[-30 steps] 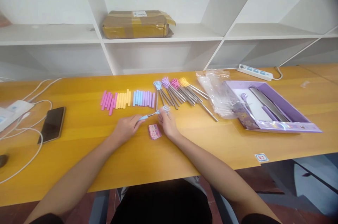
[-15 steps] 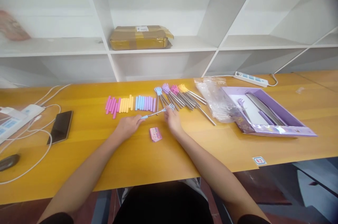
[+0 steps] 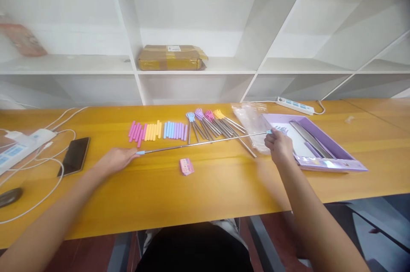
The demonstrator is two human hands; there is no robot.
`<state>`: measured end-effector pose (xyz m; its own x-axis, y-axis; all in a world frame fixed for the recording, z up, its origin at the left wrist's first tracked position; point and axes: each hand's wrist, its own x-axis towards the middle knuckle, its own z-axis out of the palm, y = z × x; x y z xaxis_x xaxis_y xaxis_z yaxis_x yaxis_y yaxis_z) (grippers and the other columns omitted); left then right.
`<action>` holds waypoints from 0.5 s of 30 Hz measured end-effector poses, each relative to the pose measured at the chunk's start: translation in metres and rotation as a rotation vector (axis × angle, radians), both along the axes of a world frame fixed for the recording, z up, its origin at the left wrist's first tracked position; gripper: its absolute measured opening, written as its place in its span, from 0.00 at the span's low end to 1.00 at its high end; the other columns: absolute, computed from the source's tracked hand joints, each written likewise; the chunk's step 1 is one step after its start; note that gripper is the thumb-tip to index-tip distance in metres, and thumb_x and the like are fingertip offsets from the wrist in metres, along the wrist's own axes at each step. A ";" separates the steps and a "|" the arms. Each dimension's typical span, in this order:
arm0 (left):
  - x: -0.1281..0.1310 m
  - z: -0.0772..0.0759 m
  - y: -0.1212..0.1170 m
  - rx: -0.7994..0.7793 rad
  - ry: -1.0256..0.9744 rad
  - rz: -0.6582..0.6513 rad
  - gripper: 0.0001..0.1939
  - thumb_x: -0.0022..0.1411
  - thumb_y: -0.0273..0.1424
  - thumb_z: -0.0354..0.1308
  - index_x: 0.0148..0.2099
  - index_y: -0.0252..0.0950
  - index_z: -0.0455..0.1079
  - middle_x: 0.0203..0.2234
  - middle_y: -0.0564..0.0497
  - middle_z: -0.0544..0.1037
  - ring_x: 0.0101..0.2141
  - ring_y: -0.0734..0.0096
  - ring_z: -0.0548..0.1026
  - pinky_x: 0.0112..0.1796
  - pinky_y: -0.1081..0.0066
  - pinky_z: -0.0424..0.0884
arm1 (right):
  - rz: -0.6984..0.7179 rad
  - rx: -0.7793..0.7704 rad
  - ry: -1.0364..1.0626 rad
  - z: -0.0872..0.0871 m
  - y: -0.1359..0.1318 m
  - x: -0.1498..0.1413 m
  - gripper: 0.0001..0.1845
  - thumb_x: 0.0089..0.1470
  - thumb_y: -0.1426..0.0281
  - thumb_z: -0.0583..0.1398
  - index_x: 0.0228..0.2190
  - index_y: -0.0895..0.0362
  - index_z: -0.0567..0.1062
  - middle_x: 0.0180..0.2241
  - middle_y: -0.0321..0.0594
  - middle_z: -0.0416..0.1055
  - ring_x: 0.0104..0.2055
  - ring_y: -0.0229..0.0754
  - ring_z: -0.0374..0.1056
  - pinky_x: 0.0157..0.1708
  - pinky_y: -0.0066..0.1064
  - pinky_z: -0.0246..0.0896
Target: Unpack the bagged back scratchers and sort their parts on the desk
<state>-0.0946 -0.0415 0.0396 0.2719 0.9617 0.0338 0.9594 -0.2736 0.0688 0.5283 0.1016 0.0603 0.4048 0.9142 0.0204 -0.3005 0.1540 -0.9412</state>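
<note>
A telescopic back scratcher (image 3: 205,141) stretches out long between my hands, above the table. My left hand (image 3: 117,160) is closed on its light blue handle end. At the other end, my right hand (image 3: 280,146) grips it just below the blue claw head, close to the purple box (image 3: 333,163). Beyond the rod lie blue, purple, pink and yellow claw heads on metal rods (image 3: 218,124). To their left sit rows of handle sleeves: pink (image 3: 137,131), yellow (image 3: 153,130), blue (image 3: 168,130) and purple (image 3: 181,131). A small stack of pink cards (image 3: 186,166) rests nearer me.
The purple box holds a purple claw piece and long grey and purple items. Clear plastic bags (image 3: 253,120) lie beside it. On the left are a phone (image 3: 75,154), a power strip (image 3: 25,148), cables and a mouse (image 3: 11,197). A taped carton (image 3: 173,57) sits on the shelf.
My hands have moved far apart, left hand leftward and right hand rightward to the box. The back scratcher's metal rod has been pulled out from short to long.
</note>
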 end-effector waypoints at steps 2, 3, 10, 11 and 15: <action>0.000 -0.003 -0.004 0.018 -0.019 0.004 0.27 0.78 0.50 0.42 0.42 0.40 0.76 0.29 0.45 0.83 0.28 0.58 0.79 0.31 0.69 0.65 | -0.023 0.009 -0.018 -0.003 -0.003 0.007 0.28 0.52 0.68 0.70 0.24 0.51 0.53 0.19 0.19 0.43 0.17 0.26 0.38 0.13 0.18 0.35; 0.002 -0.004 -0.004 0.027 -0.027 0.004 0.27 0.78 0.50 0.42 0.41 0.40 0.76 0.30 0.45 0.83 0.28 0.58 0.79 0.31 0.69 0.65 | -0.028 0.015 -0.028 -0.004 -0.003 0.008 0.28 0.53 0.67 0.69 0.24 0.51 0.53 0.20 0.20 0.43 0.17 0.26 0.39 0.13 0.18 0.36; 0.016 -0.005 0.008 0.014 0.053 0.001 0.27 0.80 0.48 0.40 0.45 0.40 0.76 0.34 0.44 0.84 0.32 0.57 0.81 0.34 0.69 0.68 | -0.013 -0.012 0.009 -0.013 0.013 0.001 0.27 0.58 0.66 0.67 0.25 0.50 0.52 0.20 0.20 0.42 0.18 0.28 0.38 0.13 0.19 0.36; 0.019 -0.004 0.011 0.010 0.077 0.007 0.27 0.80 0.48 0.39 0.45 0.39 0.76 0.34 0.43 0.84 0.32 0.57 0.81 0.34 0.68 0.68 | -0.019 -0.018 0.015 -0.015 0.018 -0.001 0.28 0.59 0.65 0.67 0.25 0.50 0.51 0.19 0.20 0.42 0.17 0.29 0.37 0.13 0.19 0.36; 0.028 -0.001 0.019 0.041 0.125 0.006 0.29 0.81 0.48 0.37 0.45 0.38 0.76 0.34 0.42 0.84 0.33 0.55 0.81 0.33 0.67 0.68 | -0.020 -0.024 0.016 -0.024 0.032 -0.017 0.30 0.62 0.61 0.66 0.26 0.48 0.48 0.18 0.19 0.41 0.16 0.30 0.36 0.12 0.22 0.33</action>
